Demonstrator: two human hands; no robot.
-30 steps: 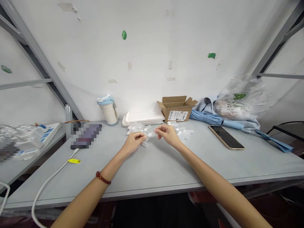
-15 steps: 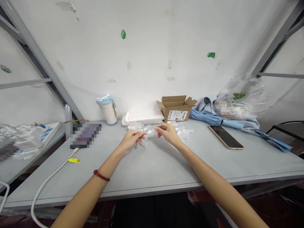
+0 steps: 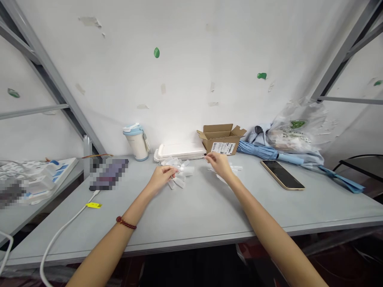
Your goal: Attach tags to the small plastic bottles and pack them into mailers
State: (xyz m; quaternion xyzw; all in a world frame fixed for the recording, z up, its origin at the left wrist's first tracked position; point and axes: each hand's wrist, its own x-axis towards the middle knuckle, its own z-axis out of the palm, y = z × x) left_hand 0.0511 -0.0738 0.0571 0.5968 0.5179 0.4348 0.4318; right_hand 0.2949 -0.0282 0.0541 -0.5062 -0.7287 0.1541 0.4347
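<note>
My left hand (image 3: 161,177) is closed in a pinch at a fanned bunch of translucent plastic pieces (image 3: 179,182), which spread out around its fingertips. Just to the right, my right hand (image 3: 220,163) hovers with thumb and forefinger pressed together in front of the cardboard box (image 3: 223,139); whatever the fingers hold, if anything, is too small to make out. More clear plastic pieces (image 3: 237,168) lie on the table behind and beneath the right hand, partly hidden by it.
Against the wall stand a blue-lidded cup (image 3: 137,144) and a stack of white trays (image 3: 182,150). A phone (image 3: 283,175), a folded blue umbrella (image 3: 259,150) and a plastic bag (image 3: 295,129) are at the right. A cabled dark device (image 3: 109,175) lies left on the grey table (image 3: 191,215).
My right hand has moved away from the left hand, to the right. The left hand has shifted slightly left, keeping its pinch at the plastic pieces. The view has tilted a little.
</note>
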